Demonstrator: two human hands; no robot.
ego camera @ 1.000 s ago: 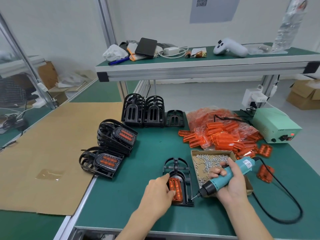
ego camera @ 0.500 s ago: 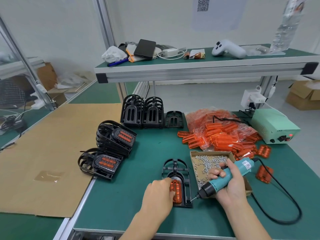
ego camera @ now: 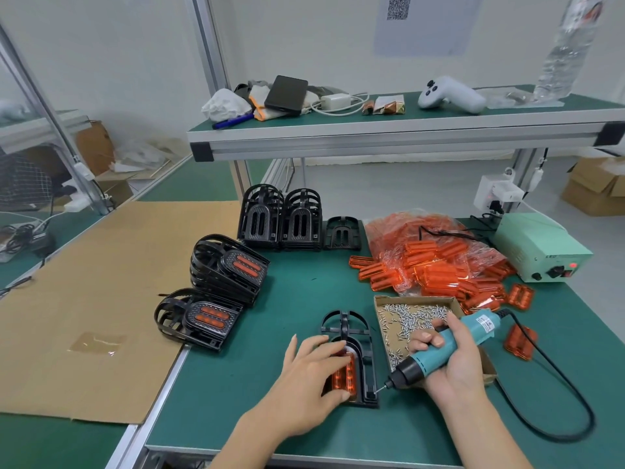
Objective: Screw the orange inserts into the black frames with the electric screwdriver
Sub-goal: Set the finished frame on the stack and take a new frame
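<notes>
green bench (ego camera: 236,384): left hand (ego camera: 304,377) spread on orange insert (ego camera: 346,374); right hand (ego camera: 453,360) grips screwdriver (ego camera: 446,350), bit seemingly touching frame (ego camera: 367,360).

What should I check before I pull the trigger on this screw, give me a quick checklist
1. Orange insert seated in the black frame: ok, it lies in the recess.
2. Left hand steadying the insert: ok, fingers rest on it.
3. Right hand gripping the electric screwdriver: ok.
4. Bit tip at the frame's near right corner: ok.
5. Screw on the bit and in the hole: cannot tell, too small.
6. Cord clear of the frame: ok, it loops off to the right.
</notes>
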